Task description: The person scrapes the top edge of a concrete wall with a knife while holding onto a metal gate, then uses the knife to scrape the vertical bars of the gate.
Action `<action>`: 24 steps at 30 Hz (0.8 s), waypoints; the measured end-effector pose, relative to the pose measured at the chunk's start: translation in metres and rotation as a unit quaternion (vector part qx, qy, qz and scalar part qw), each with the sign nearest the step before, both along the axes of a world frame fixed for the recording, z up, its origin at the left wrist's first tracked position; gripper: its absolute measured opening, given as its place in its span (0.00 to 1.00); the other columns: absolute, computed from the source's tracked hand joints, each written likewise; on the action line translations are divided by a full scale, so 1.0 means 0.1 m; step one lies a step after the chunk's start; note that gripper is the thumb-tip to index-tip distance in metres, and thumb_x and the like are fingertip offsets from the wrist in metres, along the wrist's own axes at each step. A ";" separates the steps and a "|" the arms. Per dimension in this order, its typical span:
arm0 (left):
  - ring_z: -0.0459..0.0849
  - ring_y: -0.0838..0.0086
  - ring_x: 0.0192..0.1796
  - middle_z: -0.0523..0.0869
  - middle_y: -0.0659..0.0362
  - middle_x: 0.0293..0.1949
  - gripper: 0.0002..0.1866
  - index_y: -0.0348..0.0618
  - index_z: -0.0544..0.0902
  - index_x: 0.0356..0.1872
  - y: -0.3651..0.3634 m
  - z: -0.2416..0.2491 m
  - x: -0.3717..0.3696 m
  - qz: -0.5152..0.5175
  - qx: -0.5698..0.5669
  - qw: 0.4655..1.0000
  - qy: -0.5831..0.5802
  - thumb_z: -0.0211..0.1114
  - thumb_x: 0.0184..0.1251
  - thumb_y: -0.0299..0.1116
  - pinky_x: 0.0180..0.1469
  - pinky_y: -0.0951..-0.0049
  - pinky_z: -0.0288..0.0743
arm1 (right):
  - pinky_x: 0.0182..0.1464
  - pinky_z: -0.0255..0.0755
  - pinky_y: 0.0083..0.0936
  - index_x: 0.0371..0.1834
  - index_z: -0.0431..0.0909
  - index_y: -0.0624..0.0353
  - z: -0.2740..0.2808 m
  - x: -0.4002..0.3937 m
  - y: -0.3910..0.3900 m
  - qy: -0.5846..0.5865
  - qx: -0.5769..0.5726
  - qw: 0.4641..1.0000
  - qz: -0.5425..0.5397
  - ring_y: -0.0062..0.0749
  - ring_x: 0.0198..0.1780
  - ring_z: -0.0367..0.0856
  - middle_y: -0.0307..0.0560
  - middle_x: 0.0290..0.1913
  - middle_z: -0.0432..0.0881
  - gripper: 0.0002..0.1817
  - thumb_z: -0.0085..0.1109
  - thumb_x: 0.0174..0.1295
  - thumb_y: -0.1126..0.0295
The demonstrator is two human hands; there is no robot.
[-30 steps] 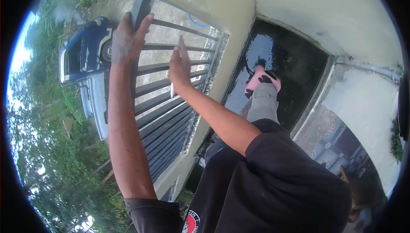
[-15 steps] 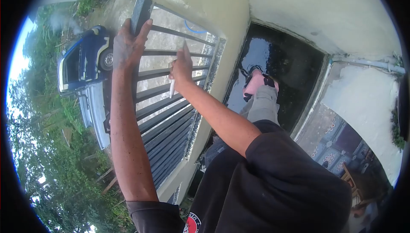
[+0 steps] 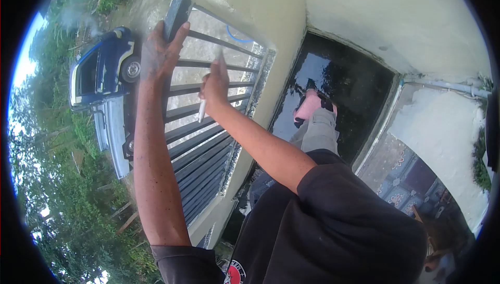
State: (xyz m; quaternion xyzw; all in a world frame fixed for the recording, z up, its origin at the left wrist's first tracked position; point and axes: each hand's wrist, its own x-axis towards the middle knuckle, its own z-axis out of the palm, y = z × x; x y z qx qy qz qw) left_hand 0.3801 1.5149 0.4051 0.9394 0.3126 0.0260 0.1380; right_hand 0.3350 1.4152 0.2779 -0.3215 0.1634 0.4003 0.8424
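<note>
My left hand [image 3: 162, 54] is wrapped around the grey top rail [image 3: 178, 13] of a metal railing, fingers and thumb on either side of it. My right hand [image 3: 215, 87] is closed on a slim paintbrush [image 3: 201, 111]; its white handle sticks out below the fist. The brush's tapered grey end points up among the bars and is blurred. Several dark grey bars [image 3: 195, 86] run from the rail to a pale wall edge, close to my right hand. Dark specks dot my left forearm.
Below me, a pink boot [image 3: 308, 106] stands in a basin of dark water [image 3: 359, 86], between pale walls [image 3: 359, 8]. Past the railing are a blue truck [image 3: 101, 70], trees [image 3: 57, 180] and a blue hose [image 3: 237, 35]. Patterned tiles [image 3: 398, 198] lie at lower right.
My right hand has moved slightly left and down with the paintbrush, nearer the top rail. My left hand keeps its hold on the rail. The view has shifted a little.
</note>
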 end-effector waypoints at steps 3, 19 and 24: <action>0.84 0.74 0.25 0.86 0.55 0.26 0.37 0.32 0.82 0.49 -0.03 0.02 0.04 -0.015 0.028 0.999 -0.036 0.66 0.66 0.66 0.33 0.71 0.79 | 0.14 0.56 0.19 0.85 0.46 0.38 0.06 0.03 -0.03 -0.020 -0.024 1.000 -0.004 0.16 0.16 0.55 0.32 0.19 0.60 0.30 0.36 0.83 0.55; 0.82 0.74 0.28 0.85 0.56 0.27 0.39 0.36 0.84 0.44 -0.04 0.06 0.00 0.029 -0.058 0.997 -0.038 0.55 0.71 0.70 0.34 0.70 0.76 | 0.16 0.56 0.17 0.85 0.45 0.40 0.21 -0.03 -0.12 -0.055 0.005 0.998 0.027 0.16 0.18 0.57 0.33 0.22 0.62 0.32 0.37 0.82 0.51; 0.83 0.74 0.30 0.85 0.55 0.27 0.40 0.35 0.84 0.47 -0.14 0.15 0.01 0.058 -0.112 0.991 -0.037 0.52 0.72 0.71 0.36 0.70 0.76 | 0.18 0.58 0.17 0.85 0.48 0.42 0.27 -0.04 -0.09 -0.178 -0.041 0.983 0.021 0.15 0.20 0.60 0.32 0.23 0.62 0.31 0.36 0.82 0.54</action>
